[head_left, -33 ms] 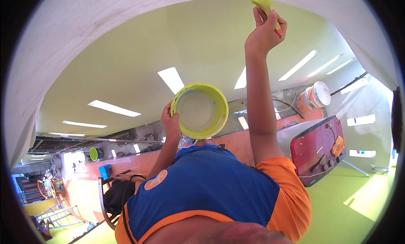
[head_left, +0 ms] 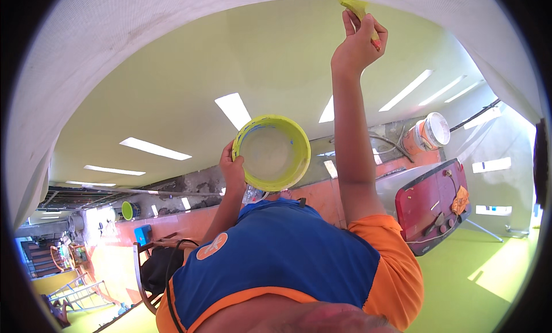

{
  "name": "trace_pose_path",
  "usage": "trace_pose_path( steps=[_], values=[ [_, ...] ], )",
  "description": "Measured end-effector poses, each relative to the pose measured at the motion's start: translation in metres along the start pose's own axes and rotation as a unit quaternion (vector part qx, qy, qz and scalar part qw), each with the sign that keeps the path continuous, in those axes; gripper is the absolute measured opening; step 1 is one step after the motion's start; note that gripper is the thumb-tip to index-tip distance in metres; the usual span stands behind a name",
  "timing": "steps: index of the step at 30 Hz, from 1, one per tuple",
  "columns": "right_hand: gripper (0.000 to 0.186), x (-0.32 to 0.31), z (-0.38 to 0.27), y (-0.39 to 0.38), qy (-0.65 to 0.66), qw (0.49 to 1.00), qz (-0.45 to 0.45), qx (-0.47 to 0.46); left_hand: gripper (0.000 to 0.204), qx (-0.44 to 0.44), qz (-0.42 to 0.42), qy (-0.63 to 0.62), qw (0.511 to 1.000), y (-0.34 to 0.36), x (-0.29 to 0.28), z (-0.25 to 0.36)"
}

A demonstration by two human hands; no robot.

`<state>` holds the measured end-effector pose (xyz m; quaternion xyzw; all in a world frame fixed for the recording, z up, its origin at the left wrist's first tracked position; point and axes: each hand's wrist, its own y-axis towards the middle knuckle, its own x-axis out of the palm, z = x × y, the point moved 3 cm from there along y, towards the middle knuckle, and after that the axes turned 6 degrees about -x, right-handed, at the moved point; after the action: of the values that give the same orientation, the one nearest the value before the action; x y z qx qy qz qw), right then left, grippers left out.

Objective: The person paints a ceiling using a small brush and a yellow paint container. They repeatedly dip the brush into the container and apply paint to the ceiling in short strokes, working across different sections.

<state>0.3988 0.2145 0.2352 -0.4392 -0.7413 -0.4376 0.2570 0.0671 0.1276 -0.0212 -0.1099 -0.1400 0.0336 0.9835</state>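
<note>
My left hand [head_left: 231, 175] grips the side of a lime-green tub [head_left: 296, 160], its thumb over the rim; pale greyish liquid [head_left: 265, 153] lies inside. My right hand [head_left: 359, 42] is raised high on an outstretched arm, fingers closed round a brush [head_left: 355, 6] with yellow-green paint on its head and a reddish handle. The brush head is at the top of the pale green wall [head_left: 172, 74], by the white overhead edge; whether it touches, I cannot tell.
A white paint bucket [head_left: 431, 130] stands right beside pipes. A red board [head_left: 422, 212] with small items and an orange cloth is at lower right. A chair [head_left: 140, 264], blue box [head_left: 142, 234], green bucket [head_left: 129, 210] and metal ladder [head_left: 80, 293] are leftward.
My right hand and brush have shifted very slightly left. The tub in my left hand has barely moved.
</note>
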Motion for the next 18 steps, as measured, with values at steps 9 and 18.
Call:
trace_pose_path(
  steps=[9,18],
  values=[
    [0.013,-0.018,0.008,-0.027,-0.045,0.996,0.054,0.046,0.055,-0.012,0.007,0.001,1.0,0.01,0.004,0.002],
    [0.012,-0.009,0.025,-0.026,-0.05,0.998,0.016,0.028,0.054,-0.003,-0.013,-0.003,1.0,0.015,0.005,0.008]
  ],
)
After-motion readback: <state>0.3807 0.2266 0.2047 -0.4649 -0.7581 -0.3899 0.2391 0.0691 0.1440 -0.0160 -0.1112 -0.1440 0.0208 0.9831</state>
